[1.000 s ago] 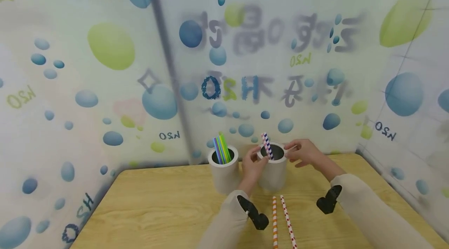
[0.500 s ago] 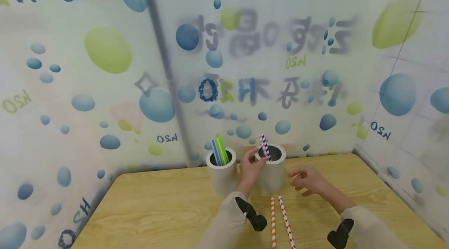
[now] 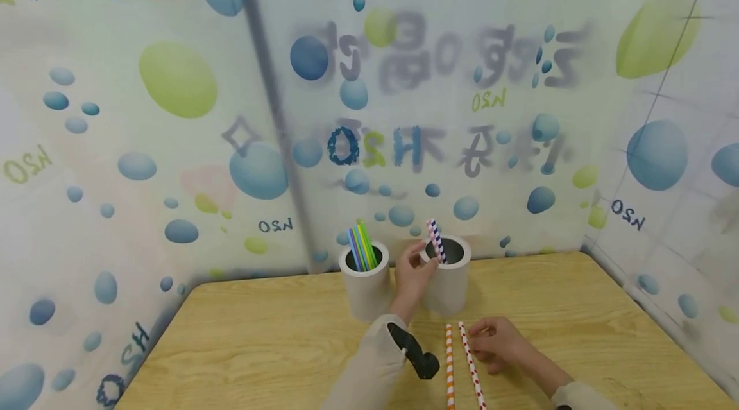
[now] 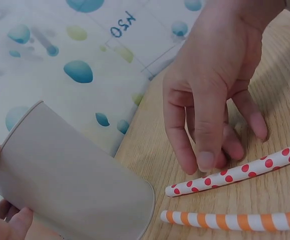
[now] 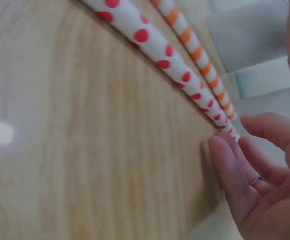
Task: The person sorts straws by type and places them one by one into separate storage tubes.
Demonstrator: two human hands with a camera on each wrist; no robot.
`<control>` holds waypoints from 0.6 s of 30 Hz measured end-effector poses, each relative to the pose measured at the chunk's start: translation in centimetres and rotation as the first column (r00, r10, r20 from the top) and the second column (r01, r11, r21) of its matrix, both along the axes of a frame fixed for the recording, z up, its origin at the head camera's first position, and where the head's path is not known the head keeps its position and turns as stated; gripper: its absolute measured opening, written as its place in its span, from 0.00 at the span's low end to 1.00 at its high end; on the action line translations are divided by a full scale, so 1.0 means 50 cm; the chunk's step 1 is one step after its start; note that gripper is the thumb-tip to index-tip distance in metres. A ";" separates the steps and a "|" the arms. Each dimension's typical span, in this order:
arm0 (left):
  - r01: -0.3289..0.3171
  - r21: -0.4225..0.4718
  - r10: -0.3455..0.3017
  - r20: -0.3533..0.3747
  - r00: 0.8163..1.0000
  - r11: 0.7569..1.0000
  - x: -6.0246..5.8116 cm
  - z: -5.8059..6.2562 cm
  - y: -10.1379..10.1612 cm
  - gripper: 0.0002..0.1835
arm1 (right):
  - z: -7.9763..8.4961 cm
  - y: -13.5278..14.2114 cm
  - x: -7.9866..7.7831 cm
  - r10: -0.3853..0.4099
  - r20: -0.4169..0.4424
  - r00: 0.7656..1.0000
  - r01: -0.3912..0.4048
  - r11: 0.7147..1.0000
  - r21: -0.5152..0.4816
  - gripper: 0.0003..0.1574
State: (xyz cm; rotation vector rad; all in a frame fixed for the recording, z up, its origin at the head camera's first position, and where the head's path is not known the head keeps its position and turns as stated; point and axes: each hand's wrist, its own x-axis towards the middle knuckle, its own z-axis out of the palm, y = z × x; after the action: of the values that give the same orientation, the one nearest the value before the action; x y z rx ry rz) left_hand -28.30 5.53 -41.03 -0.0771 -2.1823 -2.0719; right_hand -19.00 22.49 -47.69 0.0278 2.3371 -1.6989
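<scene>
My left hand (image 3: 414,278) holds the right-hand white cup (image 3: 451,291) by its rim, with fingertips on its side in the left wrist view. Inside that cup lean a navy-and-white striped straw (image 3: 439,244) and a pink-patterned straw beside it. On the table, a white straw with red dots (image 3: 473,368) lies next to an orange-and-white striped straw (image 3: 450,368). My right hand (image 3: 503,342) is low over the table, its loosely bent fingertips right at the dotted straw's far end (image 4: 185,188). In the right wrist view, thumb and fingers (image 5: 225,155) stand apart around that end.
A second white cup (image 3: 368,298), holding several green, yellow, blue and purple straws (image 3: 362,248), stands left of my left hand. The wooden table (image 3: 260,333) backs onto a wall (image 3: 144,205) printed with blue and green drops; another wall rises on the right.
My right hand has left the right-hand cup's rim and come down toward me to the dotted straw. My left hand has stayed on the cup.
</scene>
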 end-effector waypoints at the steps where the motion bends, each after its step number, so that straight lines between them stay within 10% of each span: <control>1: -0.001 0.002 0.001 0.002 1.000 1.000 0.000 0.000 0.000 0.22 | -0.001 -0.003 0.001 -0.014 0.005 1.000 0.014 1.000 0.006 0.16; 18: -0.013 -0.007 0.013 0.015 1.000 1.000 -0.002 0.001 0.001 0.22 | -0.014 -0.018 -0.005 -0.075 0.003 0.997 0.075 0.997 0.003 0.17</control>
State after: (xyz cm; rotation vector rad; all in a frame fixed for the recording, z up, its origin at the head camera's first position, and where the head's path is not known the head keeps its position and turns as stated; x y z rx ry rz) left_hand -28.40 5.60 -40.99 -0.0480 -2.1933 -2.0645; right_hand -19.23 21.61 -48.38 0.1199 2.3639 -1.7288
